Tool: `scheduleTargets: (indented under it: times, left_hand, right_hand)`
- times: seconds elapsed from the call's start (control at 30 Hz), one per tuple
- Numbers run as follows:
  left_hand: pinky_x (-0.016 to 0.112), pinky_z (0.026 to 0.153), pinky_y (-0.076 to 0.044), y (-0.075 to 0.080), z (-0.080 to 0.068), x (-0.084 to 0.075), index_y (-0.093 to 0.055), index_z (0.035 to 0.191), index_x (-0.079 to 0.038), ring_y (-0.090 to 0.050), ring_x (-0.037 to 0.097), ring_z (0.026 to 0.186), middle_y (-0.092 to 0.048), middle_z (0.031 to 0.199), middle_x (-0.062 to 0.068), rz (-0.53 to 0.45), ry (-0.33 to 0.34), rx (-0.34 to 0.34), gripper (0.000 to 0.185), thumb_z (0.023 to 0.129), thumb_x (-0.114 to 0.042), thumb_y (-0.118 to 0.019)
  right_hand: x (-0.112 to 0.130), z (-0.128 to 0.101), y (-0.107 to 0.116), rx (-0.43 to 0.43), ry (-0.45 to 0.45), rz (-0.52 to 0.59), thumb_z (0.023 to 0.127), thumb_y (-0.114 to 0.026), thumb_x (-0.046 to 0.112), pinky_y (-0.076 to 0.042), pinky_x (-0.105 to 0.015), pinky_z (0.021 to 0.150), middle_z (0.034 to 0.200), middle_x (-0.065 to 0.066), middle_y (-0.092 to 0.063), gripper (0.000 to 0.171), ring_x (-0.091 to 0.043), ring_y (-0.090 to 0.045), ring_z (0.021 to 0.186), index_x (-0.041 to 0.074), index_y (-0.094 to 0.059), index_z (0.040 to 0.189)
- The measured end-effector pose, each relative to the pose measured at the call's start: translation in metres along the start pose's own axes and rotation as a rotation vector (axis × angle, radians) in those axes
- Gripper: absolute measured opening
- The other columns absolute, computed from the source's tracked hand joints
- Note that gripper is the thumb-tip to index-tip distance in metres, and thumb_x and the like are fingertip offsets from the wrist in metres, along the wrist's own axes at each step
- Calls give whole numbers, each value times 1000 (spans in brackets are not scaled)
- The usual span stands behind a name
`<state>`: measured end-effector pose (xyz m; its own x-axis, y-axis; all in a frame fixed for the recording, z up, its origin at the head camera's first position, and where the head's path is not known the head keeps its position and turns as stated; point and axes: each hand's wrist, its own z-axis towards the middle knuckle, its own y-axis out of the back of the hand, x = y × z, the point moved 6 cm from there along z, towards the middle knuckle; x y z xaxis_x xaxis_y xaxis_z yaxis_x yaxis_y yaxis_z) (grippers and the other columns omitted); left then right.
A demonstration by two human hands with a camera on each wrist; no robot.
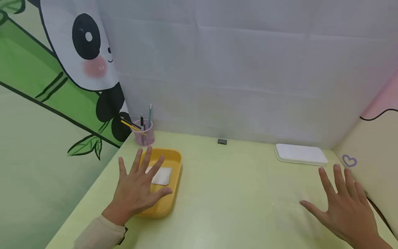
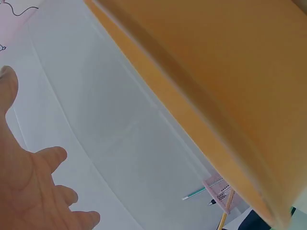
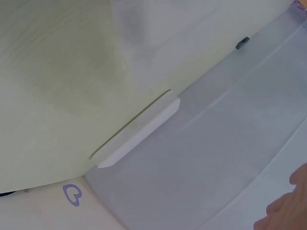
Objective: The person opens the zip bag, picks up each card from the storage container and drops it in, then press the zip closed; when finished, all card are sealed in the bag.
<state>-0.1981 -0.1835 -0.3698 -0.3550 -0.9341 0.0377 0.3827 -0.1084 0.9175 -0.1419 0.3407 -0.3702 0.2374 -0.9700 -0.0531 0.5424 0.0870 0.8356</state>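
Observation:
My left hand [image 1: 139, 186] hovers flat with spread fingers over the near part of a yellow tray [image 1: 172, 162], holding nothing. Inside the tray lies a white card [image 1: 162, 176], partly hidden by my fingers. In the left wrist view the tray's yellow side [image 2: 225, 91] fills the upper right and my left hand's fingers [image 2: 33, 187] show at the lower left. My right hand [image 1: 343, 207] is spread above the bare table near the front right, empty. Only my right hand's fingertips [image 3: 285, 211] show in the right wrist view.
A pink mesh pen cup [image 1: 144, 134] with pens and pencils stands behind the tray at the back left. A white flat lid [image 1: 300, 154] lies at the back right. A small dark clip [image 1: 222, 141] sits by the back wall. Cloth walls enclose the yellow-green table [image 1: 230, 193].

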Motion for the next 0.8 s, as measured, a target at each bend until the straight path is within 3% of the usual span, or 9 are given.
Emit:
scheduleTargets:
  times: [0.17,0.27,0.37,0.43,0.53,0.6,0.73,0.8]
  left_hand:
    - [73,109,3,-9,-7,-5,-37,157,-20,-12,42,150,-14,165,16,-33,11,43,93,85,-78,-50]
    - [70,111,-2,-15,-13,-11,-37,156,-17,-16,40,149,-22,163,18,-78,23,71,91,88,-75,-51]
    - [66,113,-11,-17,-13,-20,-46,152,-14,-27,38,147,-33,159,17,-120,11,63,81,90,-66,-58]
    - [63,113,-18,-17,-10,-28,-56,144,-14,-37,36,142,-44,153,14,-136,-15,61,68,91,-56,-63]
    - [57,111,-30,-17,-5,-42,-70,127,-15,-51,30,132,-60,138,7,-150,-82,88,44,91,-41,-68]
    - [53,108,-36,-19,-3,-53,-74,117,-17,-57,25,125,-67,128,2,-157,-138,112,31,92,-35,-69]
    - [44,98,-45,-23,-2,-78,-76,104,-20,-64,17,108,-72,107,-6,-170,-263,88,17,91,-29,-71]
    - [43,99,-44,-26,0,-91,-77,100,-21,-64,15,103,-72,100,-9,-179,-301,68,13,90,-27,-72]
  right_hand:
    - [-3,-16,-4,32,-15,7,80,-53,83,-11,-62,115,162,-25,-17,110,-43,-9,150,17,-21,161]
    - [-1,-29,-14,119,-36,32,81,-68,68,1,-51,119,160,-26,-22,108,-28,5,152,21,-16,163]
    - [6,-38,-23,174,-9,52,82,-73,59,4,-43,120,151,-25,-40,101,-29,-6,152,24,-21,162]
    - [10,-41,-26,178,21,68,82,-75,56,-11,-50,119,141,-22,-52,93,-37,-28,146,23,-33,158]
    - [14,-43,-33,202,64,89,77,-80,54,-38,-58,102,126,-16,-64,79,-39,-58,118,20,-54,143]
    - [15,-45,-39,271,80,99,74,-82,53,-49,-54,85,119,-10,-69,69,-36,-65,106,18,-63,131]
    - [16,-53,-56,444,127,114,75,-82,52,-54,-46,76,110,-1,-71,55,-27,-69,94,18,-71,118]
    - [16,-55,-58,450,163,116,74,-83,50,-54,-42,73,107,2,-71,50,-22,-69,90,21,-72,114]
